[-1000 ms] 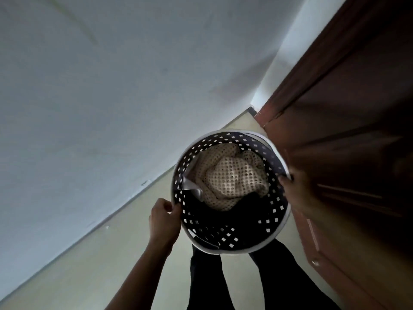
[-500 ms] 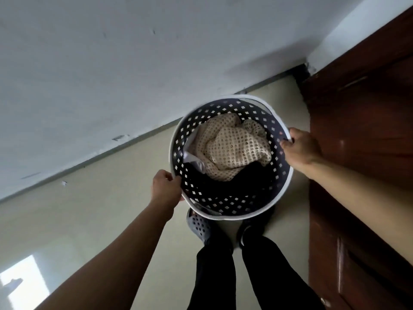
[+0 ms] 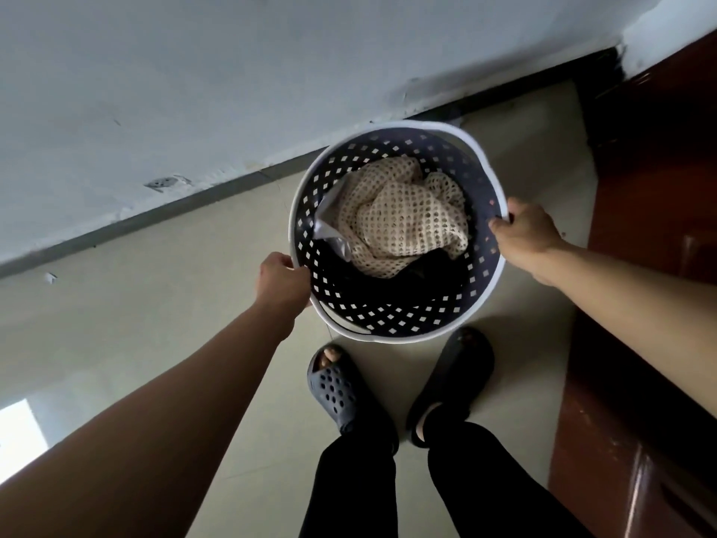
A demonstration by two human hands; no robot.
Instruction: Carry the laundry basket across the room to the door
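A round dark laundry basket (image 3: 392, 322) with a white rim and small square holes hangs low in front of my feet. Inside lies a cream mesh cloth (image 3: 407, 219) on top of dark clothes, with a white scrap at its left. My left hand (image 3: 281, 281) grips the rim on the left side. Across from it, my right hand (image 3: 523, 231) grips the rim on the right. The brown wooden door (image 3: 652, 234) stands directly to the right of the basket. Whether the basket touches the floor I cannot tell.
A pale wall (image 3: 194, 91) with a dark skirting strip runs along the left and far side, meeting the door frame in the corner. My feet in dark slippers (image 3: 337, 394) stand on the beige tiled floor (image 3: 155, 289) just behind the basket. A bright light patch lies at the lower left.
The basket has gone down, from about waist height towards the floor beside the door. My arms have stretched out and my view has tipped down, so both feet now show.
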